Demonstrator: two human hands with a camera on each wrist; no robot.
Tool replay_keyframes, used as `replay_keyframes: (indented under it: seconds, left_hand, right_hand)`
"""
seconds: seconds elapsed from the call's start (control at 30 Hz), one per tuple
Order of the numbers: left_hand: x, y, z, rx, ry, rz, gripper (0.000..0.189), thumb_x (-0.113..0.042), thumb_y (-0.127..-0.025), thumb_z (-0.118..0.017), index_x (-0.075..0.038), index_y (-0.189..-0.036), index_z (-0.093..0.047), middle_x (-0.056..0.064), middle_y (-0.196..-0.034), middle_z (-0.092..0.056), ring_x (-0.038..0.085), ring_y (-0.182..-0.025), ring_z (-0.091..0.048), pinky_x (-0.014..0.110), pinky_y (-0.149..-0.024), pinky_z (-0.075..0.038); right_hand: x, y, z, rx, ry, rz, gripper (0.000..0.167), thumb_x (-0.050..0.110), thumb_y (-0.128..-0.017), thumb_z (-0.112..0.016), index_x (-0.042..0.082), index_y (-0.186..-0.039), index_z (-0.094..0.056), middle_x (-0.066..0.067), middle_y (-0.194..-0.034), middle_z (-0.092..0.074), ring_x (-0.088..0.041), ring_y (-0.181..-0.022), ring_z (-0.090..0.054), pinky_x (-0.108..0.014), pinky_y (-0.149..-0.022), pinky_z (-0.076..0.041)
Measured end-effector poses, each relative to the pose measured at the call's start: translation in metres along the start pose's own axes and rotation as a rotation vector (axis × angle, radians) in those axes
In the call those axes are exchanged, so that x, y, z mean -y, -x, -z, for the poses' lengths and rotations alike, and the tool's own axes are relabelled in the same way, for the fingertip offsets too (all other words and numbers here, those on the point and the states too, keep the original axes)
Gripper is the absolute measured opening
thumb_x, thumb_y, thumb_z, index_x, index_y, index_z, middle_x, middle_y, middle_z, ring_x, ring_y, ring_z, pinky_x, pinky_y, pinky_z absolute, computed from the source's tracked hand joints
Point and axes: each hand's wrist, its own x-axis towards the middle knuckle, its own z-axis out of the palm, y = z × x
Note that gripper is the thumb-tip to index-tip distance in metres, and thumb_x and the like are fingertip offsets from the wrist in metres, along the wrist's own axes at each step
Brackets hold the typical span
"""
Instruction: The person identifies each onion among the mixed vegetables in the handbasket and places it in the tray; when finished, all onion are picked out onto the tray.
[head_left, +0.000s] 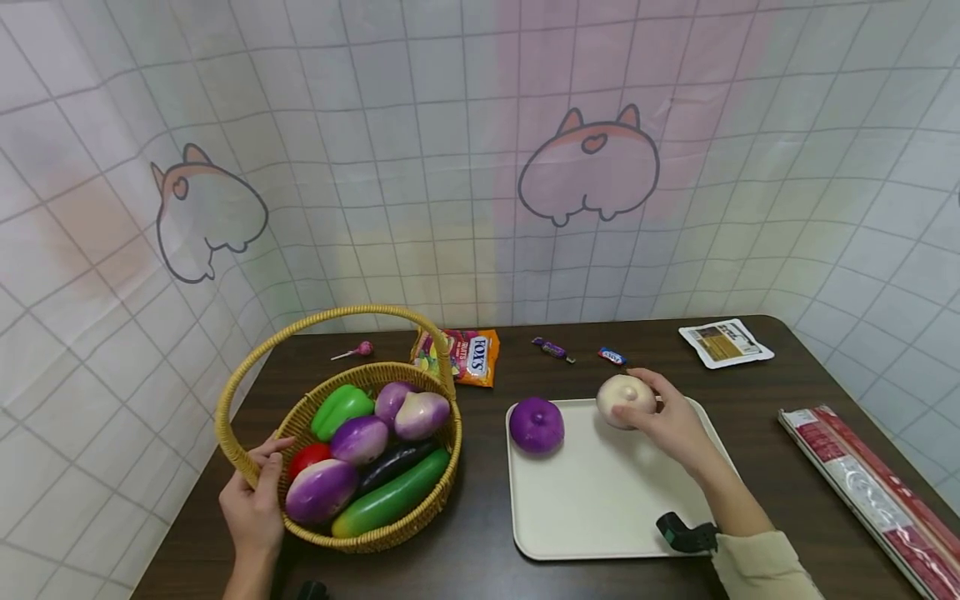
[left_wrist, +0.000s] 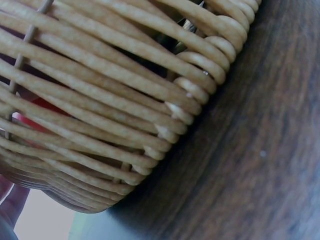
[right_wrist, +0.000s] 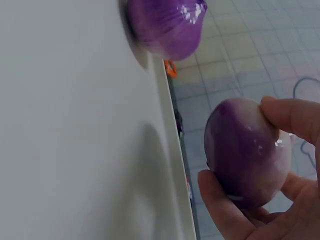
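Observation:
My right hand (head_left: pixel 671 421) pinches a round white-and-purple turnip (head_left: pixel 626 400) over the far part of a cream tray (head_left: pixel 600 508). In the right wrist view, fingers and thumb lie around the turnip (right_wrist: pixel 245 152), and its shadow falls on the tray. On the tray's far left corner sits a round purple vegetable (head_left: pixel 536 426). To the left, my left hand (head_left: pixel 253 504) grips the rim of a woven basket (head_left: pixel 390 537) beside the handle's base. Inside lie a green pepper (head_left: pixel 341 411), a cucumber (head_left: pixel 393 496), a dark eggplant (head_left: pixel 397 462), something red (head_left: pixel 307 457) and several purple-and-white vegetables (head_left: pixel 322 490).
Behind the basket lie a lollipop (head_left: pixel 363 348) and an orange candy bag (head_left: pixel 476 357). Two small wrapped sweets (head_left: pixel 553 348) rest beyond the tray. A white packet (head_left: pixel 726 342) lies at the back right, and a long red package (head_left: pixel 873 492) along the right edge.

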Motion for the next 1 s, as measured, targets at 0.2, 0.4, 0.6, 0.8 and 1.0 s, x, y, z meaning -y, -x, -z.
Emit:
replay_keyframes:
  seconds: [0.2,0.4,0.6,0.8,1.0]
  left_hand:
    - [-0.001,-0.001,0.000,-0.002,-0.004,0.001,0.021,0.004,-0.094,-0.057,0.012,-0.075,-0.052,0.014,-0.096,-0.073,0.013,-0.111,-0.063,0.019,-0.094,-0.046]
    - [-0.002,-0.001,0.000,-0.001,0.005,-0.008,0.021,0.004,-0.094,-0.057,0.011,-0.074,-0.052,0.013,-0.096,-0.074,0.012,-0.110,-0.064,0.018,-0.094,-0.045]
    - [-0.002,-0.001,0.000,0.000,0.010,-0.011,0.020,0.004,-0.094,-0.057,0.012,-0.075,-0.053,0.013,-0.096,-0.074,0.012,-0.110,-0.063,0.018,-0.094,-0.045]
    - [0.000,0.000,0.000,0.003,0.007,-0.014,0.020,0.004,-0.094,-0.057,0.012,-0.075,-0.053,0.015,-0.096,-0.073,0.012,-0.111,-0.064,0.019,-0.095,-0.046]
    - [0.000,-0.001,0.000,0.003,0.018,-0.017,0.021,0.004,-0.094,-0.057,0.011,-0.074,-0.052,0.015,-0.096,-0.073,0.014,-0.111,-0.064,0.020,-0.095,-0.046]
  right_hand:
    - [-0.009,-0.001,0.007,0.035,0.075,0.005,0.071,0.037,-0.085,-0.074,0.005,-0.140,-0.043,-0.019,-0.136,-0.051,-0.029,-0.108,-0.054,-0.033,-0.082,-0.044]
    - [-0.013,-0.001,0.006,0.096,0.131,-0.003,0.072,0.039,-0.083,-0.076,0.002,-0.137,-0.046,-0.021,-0.126,-0.057,-0.031,-0.108,-0.053,-0.036,-0.083,-0.044]
    - [-0.017,-0.003,-0.001,0.120,0.156,0.006,0.070,0.036,-0.082,-0.076,0.002,-0.136,-0.047,-0.022,-0.122,-0.060,-0.033,-0.107,-0.056,-0.035,-0.081,-0.045]
    - [-0.014,-0.002,-0.005,0.127,0.166,0.022,0.071,0.037,-0.083,-0.076,0.002,-0.137,-0.047,-0.024,-0.123,-0.060,-0.034,-0.106,-0.058,-0.034,-0.078,-0.047]
    - [-0.012,0.000,-0.005,0.179,0.153,0.027,0.074,0.037,-0.085,-0.074,-0.001,-0.140,-0.043,-0.026,-0.128,-0.057,-0.036,-0.110,-0.059,-0.033,-0.078,-0.049]
